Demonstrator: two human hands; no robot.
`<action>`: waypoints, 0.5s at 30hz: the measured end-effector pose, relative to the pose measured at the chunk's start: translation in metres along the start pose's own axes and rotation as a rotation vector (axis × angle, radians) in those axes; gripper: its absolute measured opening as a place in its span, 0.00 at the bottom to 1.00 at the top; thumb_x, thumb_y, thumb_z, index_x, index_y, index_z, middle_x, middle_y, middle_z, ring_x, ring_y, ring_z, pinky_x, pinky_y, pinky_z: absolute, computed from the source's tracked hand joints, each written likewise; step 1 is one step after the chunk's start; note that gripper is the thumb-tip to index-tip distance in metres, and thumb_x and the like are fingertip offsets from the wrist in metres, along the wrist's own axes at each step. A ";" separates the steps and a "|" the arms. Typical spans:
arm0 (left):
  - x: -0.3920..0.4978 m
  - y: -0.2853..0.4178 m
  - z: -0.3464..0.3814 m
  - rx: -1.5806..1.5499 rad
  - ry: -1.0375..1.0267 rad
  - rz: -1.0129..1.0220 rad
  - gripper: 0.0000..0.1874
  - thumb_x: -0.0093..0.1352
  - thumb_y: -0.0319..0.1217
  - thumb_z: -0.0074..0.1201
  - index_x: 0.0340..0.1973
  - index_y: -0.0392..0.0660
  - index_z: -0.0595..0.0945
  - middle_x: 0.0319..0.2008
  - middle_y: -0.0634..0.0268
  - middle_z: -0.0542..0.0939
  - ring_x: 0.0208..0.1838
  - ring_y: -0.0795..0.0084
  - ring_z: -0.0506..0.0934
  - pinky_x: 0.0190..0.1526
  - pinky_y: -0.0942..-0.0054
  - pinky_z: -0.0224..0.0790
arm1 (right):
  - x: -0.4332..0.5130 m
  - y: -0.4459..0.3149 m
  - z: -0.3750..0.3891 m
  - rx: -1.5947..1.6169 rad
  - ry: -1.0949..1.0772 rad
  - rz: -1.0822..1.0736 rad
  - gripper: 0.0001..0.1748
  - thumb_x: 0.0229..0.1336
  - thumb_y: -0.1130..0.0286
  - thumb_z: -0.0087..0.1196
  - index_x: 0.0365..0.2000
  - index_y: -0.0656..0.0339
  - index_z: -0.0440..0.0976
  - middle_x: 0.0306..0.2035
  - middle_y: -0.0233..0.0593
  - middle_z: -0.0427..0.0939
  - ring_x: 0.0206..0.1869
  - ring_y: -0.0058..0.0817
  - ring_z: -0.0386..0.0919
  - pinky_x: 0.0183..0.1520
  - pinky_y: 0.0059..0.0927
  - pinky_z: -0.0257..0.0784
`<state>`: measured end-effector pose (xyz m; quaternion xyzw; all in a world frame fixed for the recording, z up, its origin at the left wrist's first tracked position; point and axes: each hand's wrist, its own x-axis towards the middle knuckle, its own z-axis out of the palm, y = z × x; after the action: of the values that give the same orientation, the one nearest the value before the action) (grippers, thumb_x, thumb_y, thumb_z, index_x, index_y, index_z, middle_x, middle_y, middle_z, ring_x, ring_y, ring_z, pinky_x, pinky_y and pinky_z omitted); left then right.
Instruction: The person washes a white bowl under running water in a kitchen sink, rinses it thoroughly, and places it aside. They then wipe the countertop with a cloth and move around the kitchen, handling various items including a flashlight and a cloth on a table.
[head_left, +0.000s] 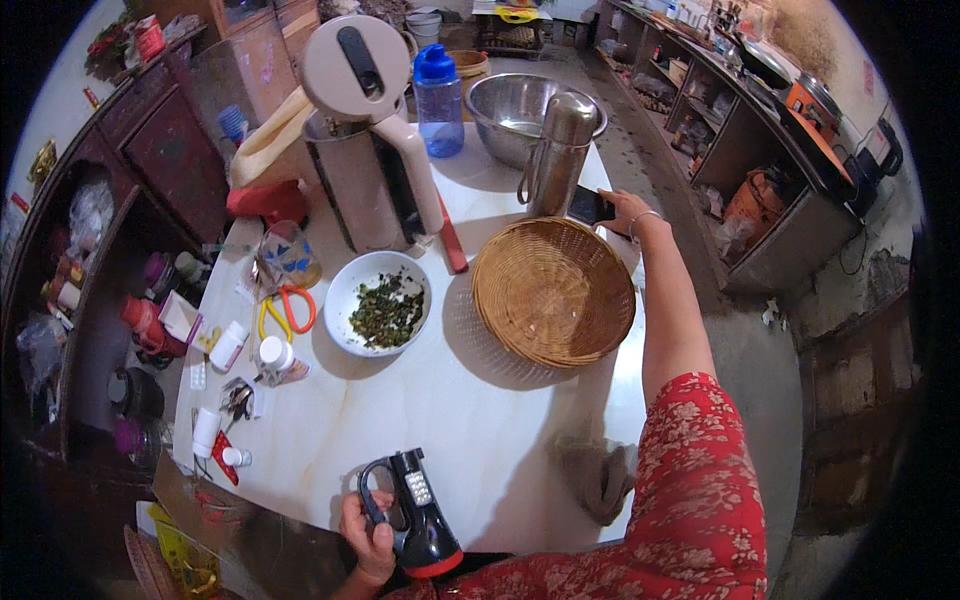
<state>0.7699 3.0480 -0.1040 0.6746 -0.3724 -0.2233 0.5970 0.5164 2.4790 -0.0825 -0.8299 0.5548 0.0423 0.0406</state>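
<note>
At the near edge of the white table (420, 420), my left hand (369, 534) is closed around the handle of a black flashlight (421, 514) with a red rim. My right hand (628, 211) reaches to the far right edge, its fingers at a dark flat object (589, 205), perhaps a phone; whether they grip it is unclear. Beside that object stands a steel thermos flask (559, 157). An empty wicker basket (555, 292) sits just nearer. Left of it, a white bowl (379, 304) holds chopped dark green leaves. A brown cloth (596, 480) lies at the near right.
An electric kettle (367, 172) with its lid up, a blue water bottle (439, 105) and a steel basin (517, 112) occupy the far end. Scissors (289, 311), a glass cup (291, 255) and several white pill bottles (277, 354) are at left. A counter (787, 150) runs along the right wall.
</note>
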 end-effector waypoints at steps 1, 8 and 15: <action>0.000 -0.002 0.000 -0.034 -0.004 0.002 0.30 0.62 0.54 0.51 0.37 0.34 0.70 0.34 0.56 0.76 0.37 0.69 0.74 0.41 0.70 0.67 | -0.002 0.000 0.003 0.005 0.042 0.010 0.46 0.46 0.48 0.64 0.64 0.43 0.58 0.60 0.39 0.66 0.60 0.43 0.65 0.62 0.41 0.64; -0.001 -0.014 0.000 -0.078 0.003 0.050 0.24 0.62 0.46 0.50 0.37 0.34 0.72 0.34 0.56 0.76 0.38 0.68 0.75 0.43 0.68 0.68 | -0.091 -0.024 -0.011 0.407 0.591 -0.268 0.30 0.56 0.65 0.58 0.59 0.51 0.64 0.59 0.43 0.68 0.59 0.45 0.67 0.61 0.39 0.64; -0.001 -0.021 -0.001 -0.100 -0.007 0.115 0.23 0.65 0.44 0.52 0.39 0.33 0.73 0.34 0.58 0.77 0.37 0.69 0.78 0.41 0.72 0.71 | -0.366 -0.059 -0.004 0.534 -0.084 -0.592 0.24 0.52 0.66 0.61 0.52 0.52 0.74 0.58 0.37 0.71 0.64 0.41 0.64 0.65 0.43 0.60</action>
<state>0.7750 3.0503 -0.1240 0.6206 -0.4013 -0.2092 0.6403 0.4320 2.8367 -0.0347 -0.9118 0.2808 -0.0828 0.2881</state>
